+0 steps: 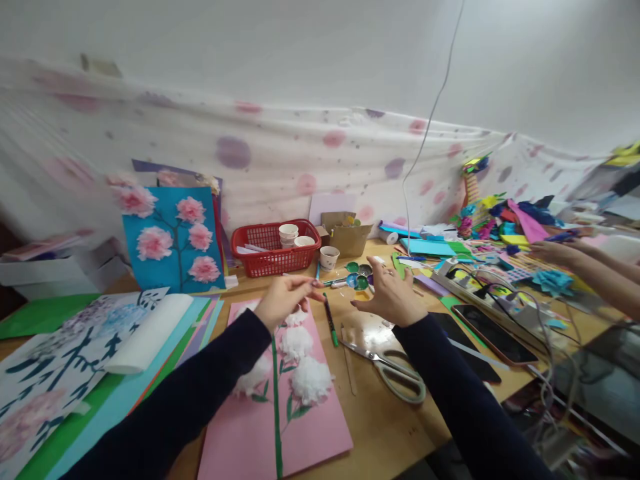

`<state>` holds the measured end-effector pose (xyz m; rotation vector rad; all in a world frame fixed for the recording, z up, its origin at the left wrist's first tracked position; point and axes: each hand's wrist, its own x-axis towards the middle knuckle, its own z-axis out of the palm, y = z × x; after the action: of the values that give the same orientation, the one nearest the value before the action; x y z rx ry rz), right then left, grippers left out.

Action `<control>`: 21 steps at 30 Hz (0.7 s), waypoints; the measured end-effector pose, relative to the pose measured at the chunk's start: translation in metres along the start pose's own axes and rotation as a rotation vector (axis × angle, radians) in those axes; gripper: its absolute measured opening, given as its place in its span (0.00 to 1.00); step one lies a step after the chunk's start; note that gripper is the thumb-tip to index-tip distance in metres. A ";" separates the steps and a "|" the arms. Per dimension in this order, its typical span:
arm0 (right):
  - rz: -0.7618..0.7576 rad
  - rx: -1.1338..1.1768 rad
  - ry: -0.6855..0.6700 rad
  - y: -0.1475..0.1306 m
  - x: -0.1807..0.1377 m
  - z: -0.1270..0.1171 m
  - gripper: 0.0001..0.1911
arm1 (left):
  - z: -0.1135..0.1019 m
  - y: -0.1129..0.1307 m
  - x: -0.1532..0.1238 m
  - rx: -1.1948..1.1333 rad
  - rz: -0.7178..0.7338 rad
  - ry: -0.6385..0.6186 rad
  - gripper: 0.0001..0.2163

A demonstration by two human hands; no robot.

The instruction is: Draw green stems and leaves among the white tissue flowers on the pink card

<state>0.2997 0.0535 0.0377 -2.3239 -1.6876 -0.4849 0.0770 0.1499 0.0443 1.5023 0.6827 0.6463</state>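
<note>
My left hand (289,301) is over the top of a pink sheet (315,437), its fingers pinched together; what they hold, if anything, is too small to make out. White tissue-paper flowers (311,380) sit on the sheet along a painted green stem (277,407) with leaves. To the right, my right hand (393,293) is open, fingers spread, above the table close to a paint palette (357,277). Between my arms lie a green-and-black marker (330,320), a thin stick (349,363) and scissors (400,377) with grey handles.
A red basket (260,263) with paper cups stands behind, next to another cup (329,259). A blue flower picture (173,263) leans at the left. A power strip (480,293), cables and a phone (493,333) lie right. Another person's hands (565,253) are at far right.
</note>
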 end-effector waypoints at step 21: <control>-0.167 -0.022 0.162 0.014 -0.030 -0.069 0.47 | -0.200 -0.003 0.013 0.604 -0.117 0.666 0.16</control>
<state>0.2952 -0.0024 0.0897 -2.1040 -1.8132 -0.7055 -0.0642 0.2915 0.0498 1.7739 1.5714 0.9100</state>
